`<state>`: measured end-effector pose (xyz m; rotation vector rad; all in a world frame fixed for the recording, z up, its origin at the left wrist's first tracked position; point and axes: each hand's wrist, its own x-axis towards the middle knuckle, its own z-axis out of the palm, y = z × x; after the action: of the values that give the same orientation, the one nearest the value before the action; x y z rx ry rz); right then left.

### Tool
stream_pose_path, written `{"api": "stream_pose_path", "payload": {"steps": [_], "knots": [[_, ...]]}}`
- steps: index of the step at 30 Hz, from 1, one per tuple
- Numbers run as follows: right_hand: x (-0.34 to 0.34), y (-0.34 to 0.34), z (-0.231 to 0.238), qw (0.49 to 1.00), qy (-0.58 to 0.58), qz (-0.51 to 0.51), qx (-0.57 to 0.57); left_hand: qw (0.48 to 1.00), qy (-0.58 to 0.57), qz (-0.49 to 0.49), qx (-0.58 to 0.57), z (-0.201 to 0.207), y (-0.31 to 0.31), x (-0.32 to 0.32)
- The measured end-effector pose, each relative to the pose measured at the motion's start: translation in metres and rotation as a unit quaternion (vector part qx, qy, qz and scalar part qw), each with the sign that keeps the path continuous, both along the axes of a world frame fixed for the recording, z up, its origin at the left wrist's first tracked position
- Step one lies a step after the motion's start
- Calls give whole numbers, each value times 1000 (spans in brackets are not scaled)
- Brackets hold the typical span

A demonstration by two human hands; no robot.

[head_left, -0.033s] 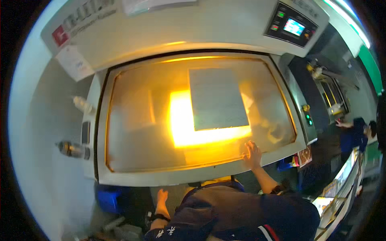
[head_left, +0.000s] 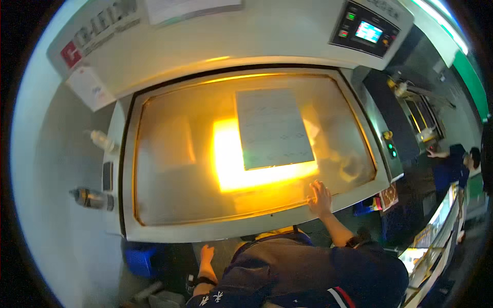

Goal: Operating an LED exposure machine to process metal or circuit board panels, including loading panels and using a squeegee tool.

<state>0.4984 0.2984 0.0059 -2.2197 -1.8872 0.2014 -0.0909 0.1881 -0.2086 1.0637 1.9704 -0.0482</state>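
A dark grey rectangular sheet (head_left: pixel 275 128) lies on the wide, shiny, film-like surface (head_left: pixel 167 190) of a large machine. Bright yellow light glows from beneath, along the sheet's left and near edges. My right hand (head_left: pixel 320 197) rests at the front right of the framed surface, fingers spread, just short of the sheet's near right corner and apart from it. It holds nothing that I can see. Below the front edge, my left hand (head_left: pixel 207 253) hangs beside my body, fingers loosely apart and nothing visible in it.
A control panel with a lit screen (head_left: pixel 368 32) is on the upper housing. Green-lit buttons (head_left: pixel 392 149) sit at the right. Along the left stand a clear bottle (head_left: pixel 92 199) and a white bottle (head_left: pixel 101 140). A blue bin (head_left: pixel 140 262) is below. Another person (head_left: pixel 457 164) works far right.
My view has shifted slightly, so the machine sits a little lower and further left in the picture. Both hands and the sheet stay as they were.
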Motion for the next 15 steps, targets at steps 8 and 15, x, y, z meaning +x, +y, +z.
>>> {"api": "stream_pose_path", "payload": {"steps": [8,15], "knots": [[11,32,26,999,36,-8,-22,992,-106,-13,66,28,45,85],[19,128,18,1000,23,0,-10,976,-198,-2,94,25,50,145]]}}
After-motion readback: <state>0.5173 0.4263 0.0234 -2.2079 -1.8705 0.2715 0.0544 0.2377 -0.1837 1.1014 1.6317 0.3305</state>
